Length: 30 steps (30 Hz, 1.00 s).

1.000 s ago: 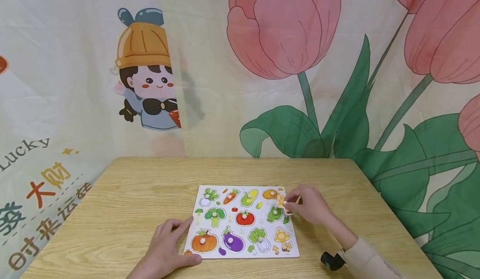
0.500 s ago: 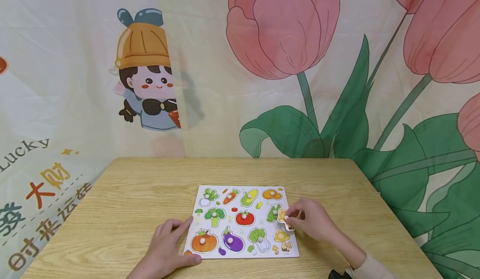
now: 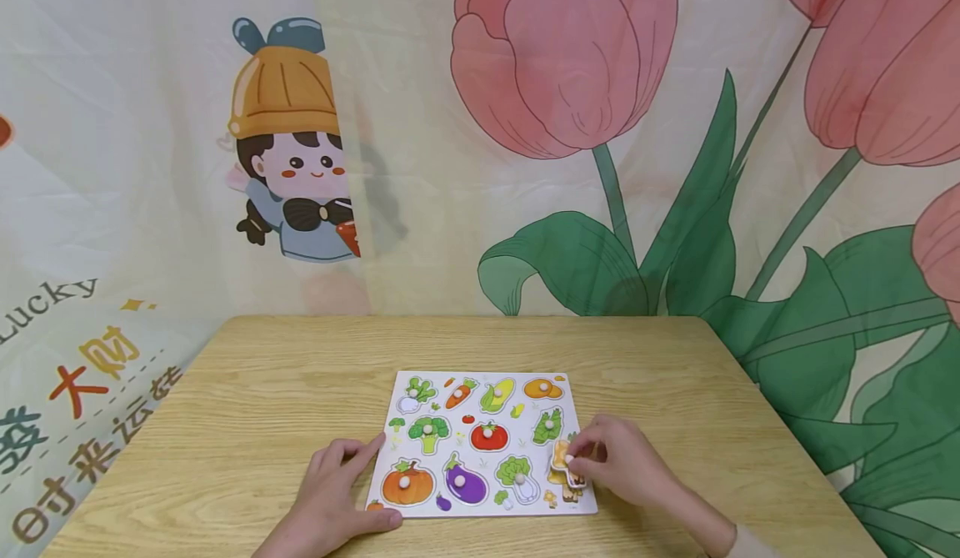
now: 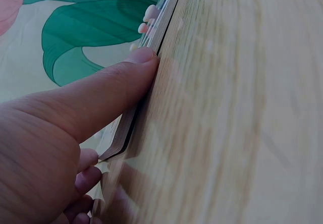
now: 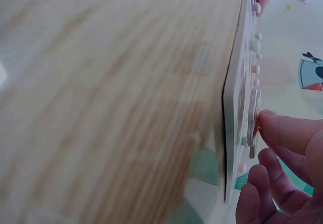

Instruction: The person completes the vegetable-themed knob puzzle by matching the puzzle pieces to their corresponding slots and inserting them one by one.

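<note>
My right hand (image 3: 626, 462) pinches the knob of a mushroom puzzle piece (image 3: 561, 454) between thumb and fingertips. The piece is held just over the printed mushroom slot (image 3: 567, 491), near the front right corner of a white vegetable puzzle board (image 3: 487, 461). In the right wrist view, the mushroom piece (image 5: 253, 118) stands slightly off the board's face (image 5: 233, 103). My left hand (image 3: 333, 491) rests at the board's front left corner, thumb along the front edge and index finger at the left side. The left wrist view shows that thumb (image 4: 113, 88) touching the board's edge (image 4: 126, 128).
Knobbed pieces sit in the other slots, among them a pumpkin (image 3: 418, 485), an eggplant (image 3: 474, 488), a tomato (image 3: 491, 445) and a broccoli (image 3: 435, 424). The wooden table (image 3: 285, 383) extends around the board. A printed curtain (image 3: 405, 82) hangs behind it.
My right hand has carried the mushroom piece toward me, from beside the green vegetable piece to above the mushroom slot. The left hand and the board have stayed in place.
</note>
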{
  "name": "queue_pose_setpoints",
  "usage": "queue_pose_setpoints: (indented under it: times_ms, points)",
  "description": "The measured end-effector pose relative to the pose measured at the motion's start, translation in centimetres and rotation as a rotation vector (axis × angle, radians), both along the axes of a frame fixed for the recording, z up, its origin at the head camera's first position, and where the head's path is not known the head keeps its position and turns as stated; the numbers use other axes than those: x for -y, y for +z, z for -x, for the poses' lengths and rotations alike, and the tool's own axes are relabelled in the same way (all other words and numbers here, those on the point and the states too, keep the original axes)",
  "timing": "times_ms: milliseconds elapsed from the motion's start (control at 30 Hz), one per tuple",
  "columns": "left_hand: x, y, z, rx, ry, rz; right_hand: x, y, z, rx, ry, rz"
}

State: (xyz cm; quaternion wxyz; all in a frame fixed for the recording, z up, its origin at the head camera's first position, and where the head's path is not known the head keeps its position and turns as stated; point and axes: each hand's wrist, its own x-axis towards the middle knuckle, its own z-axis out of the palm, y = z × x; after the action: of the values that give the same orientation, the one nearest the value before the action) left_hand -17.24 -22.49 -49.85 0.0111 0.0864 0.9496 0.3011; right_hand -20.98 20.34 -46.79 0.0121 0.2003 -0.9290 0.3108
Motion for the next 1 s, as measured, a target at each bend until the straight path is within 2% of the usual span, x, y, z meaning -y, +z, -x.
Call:
queue_pose_setpoints:
  times_ms: [467, 1000]
  points:
    - [0.03, 0.08, -0.03, 0.021, 0.004, -0.011, 0.36, -0.46, -0.57, 0.04, 0.031, 0.008]
    - [0.05, -0.04, -0.05, 0.012, 0.002, 0.001, 0.69, -0.62, -0.62, 0.064, 0.045, 0.003]
